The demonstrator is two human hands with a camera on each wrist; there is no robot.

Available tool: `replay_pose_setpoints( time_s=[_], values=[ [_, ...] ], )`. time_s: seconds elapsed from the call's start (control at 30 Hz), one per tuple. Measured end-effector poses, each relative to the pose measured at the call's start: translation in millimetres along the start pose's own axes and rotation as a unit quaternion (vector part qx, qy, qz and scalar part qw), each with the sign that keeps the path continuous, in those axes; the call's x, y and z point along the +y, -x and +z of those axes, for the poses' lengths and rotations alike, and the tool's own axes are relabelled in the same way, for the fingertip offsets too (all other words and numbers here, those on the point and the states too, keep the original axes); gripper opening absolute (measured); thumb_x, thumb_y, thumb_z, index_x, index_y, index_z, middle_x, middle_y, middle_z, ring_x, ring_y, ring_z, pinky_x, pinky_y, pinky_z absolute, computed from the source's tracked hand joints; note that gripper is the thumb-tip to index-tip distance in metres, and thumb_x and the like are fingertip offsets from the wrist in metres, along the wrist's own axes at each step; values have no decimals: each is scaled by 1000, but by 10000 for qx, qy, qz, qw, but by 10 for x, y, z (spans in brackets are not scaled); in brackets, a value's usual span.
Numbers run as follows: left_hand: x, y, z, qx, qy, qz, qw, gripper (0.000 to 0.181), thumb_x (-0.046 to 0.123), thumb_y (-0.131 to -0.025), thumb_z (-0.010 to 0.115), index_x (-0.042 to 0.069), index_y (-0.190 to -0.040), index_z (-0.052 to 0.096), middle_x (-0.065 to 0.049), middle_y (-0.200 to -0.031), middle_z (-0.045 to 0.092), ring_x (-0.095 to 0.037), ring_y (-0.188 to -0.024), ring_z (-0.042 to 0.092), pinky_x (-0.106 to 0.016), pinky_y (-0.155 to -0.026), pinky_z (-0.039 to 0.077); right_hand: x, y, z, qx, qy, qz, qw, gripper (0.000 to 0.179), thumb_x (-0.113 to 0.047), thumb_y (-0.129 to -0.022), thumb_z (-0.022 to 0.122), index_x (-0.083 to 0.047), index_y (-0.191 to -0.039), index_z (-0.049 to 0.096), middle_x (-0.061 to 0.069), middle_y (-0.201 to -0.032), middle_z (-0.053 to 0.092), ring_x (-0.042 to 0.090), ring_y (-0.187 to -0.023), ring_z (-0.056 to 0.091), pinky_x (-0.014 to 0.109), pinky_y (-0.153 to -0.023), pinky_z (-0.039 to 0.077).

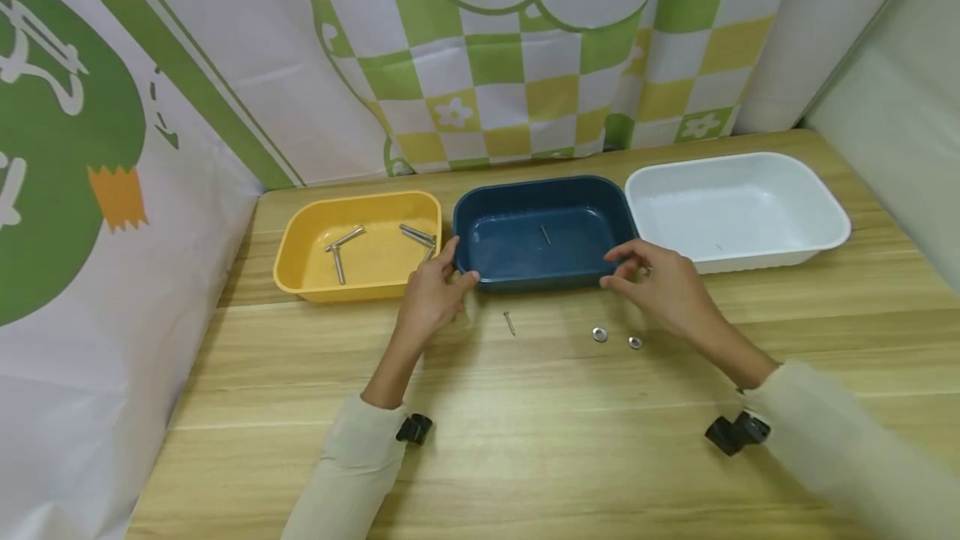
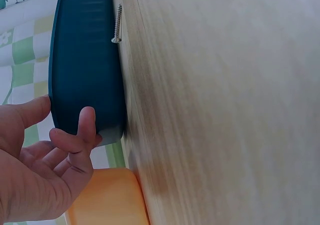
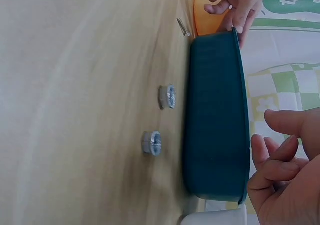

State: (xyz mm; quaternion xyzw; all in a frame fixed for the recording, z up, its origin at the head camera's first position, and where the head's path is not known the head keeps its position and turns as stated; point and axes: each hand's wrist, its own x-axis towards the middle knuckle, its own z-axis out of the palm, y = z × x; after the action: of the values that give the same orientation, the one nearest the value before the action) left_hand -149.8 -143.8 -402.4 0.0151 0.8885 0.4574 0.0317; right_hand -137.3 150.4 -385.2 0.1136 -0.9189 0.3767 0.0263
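A dark blue tray (image 1: 543, 282) stands between both hands, with one screw (image 1: 545, 234) lying inside it. My left hand (image 1: 435, 290) grips the tray's left front corner, its thumb at the rim and fingers bent around the end. Close by the right front corner is my right hand (image 1: 652, 277), its fingers loosely bent and a gap between thumb and fingertips, nothing held. In front of the tray a second screw (image 1: 509, 323) lies on the wooden table (image 1: 525, 440). Two metal nuts, one nut (image 3: 167, 96) nearer the tray and another nut (image 3: 152, 143), sit below the right hand.
A yellow tray (image 1: 360, 290) holding several bolts (image 1: 338, 265) stands to the left. On the right, a white tray (image 1: 750, 257) adjoins the blue one. Behind the table's far edge hangs a checkered green and yellow curtain (image 1: 495, 65).
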Motion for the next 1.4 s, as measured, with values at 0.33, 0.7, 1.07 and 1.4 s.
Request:
replay_pose_setpoints(
  time_s=[0.33,0.7,1.07,1.4],
  values=[
    [0,2,-3,-23,124,7,9999,64,30,-85,61,14,-139,32,-7,-52,49,-29,-46,55,-27,-38,37,18,147,105,-169,-327,8,9993,21,-23,-78,69,-15,-96,61,-2,-75,60,15,-56,48,26,-44,35],
    [-26,-10,3,23,115,66,9999,63,27,-85,62,12,-139,33,-8,-56,54,-22,-42,53,-27,-37,37,-56,228,333,-640,-573,69,9963,30,-20,-78,70,-9,-105,62,0,-76,61,12,-50,49,26,-45,39],
    [-9,-16,1,-8,172,-81,9998,64,27,-84,62,14,-139,32,-6,-85,64,-30,-48,56,-28,-38,37,-131,201,529,-663,-608,67,9959,37,-19,-73,74,-5,-105,61,-3,-72,60,18,-73,55,33,-67,41],
    [3,-4,-2,-67,99,-88,9999,65,27,-85,62,14,-140,30,-10,-89,64,-32,-49,56,-27,-37,35,-239,113,743,-813,-502,139,9953,34,-20,-70,75,-8,-99,64,-5,-69,58,12,-64,51,31,-63,40]
  ],
)
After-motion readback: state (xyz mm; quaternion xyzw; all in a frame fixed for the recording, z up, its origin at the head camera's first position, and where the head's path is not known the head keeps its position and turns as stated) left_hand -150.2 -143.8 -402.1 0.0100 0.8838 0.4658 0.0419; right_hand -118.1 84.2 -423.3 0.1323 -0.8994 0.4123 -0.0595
